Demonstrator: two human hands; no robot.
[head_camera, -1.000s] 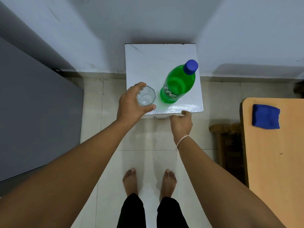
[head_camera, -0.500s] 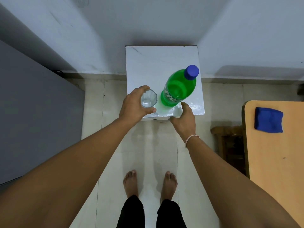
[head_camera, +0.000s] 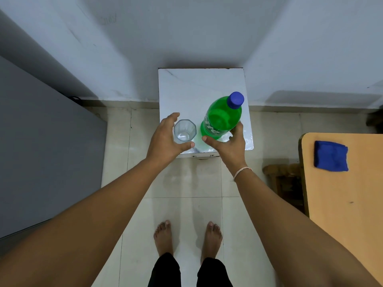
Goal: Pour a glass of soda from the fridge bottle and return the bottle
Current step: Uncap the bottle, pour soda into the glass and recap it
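Note:
A green soda bottle with a blue cap stands upright on the small white table, near its front right corner. To its left stands an empty clear glass. My left hand curls loosely around the glass from the left, index finger behind it and thumb at its base. At the bottle's lower body, my right hand has its thumb on the front left and its fingers on the right side.
A grey fridge side fills the left. At the right is a wooden table with a blue cloth on it, and a dark wooden stool beside it. White walls close in behind the small table. My bare feet stand on pale floor tiles.
My right hand rose from the table's front edge and closed around the bottle's lower body. The left hand stayed at the glass, its fingers spreading slightly.

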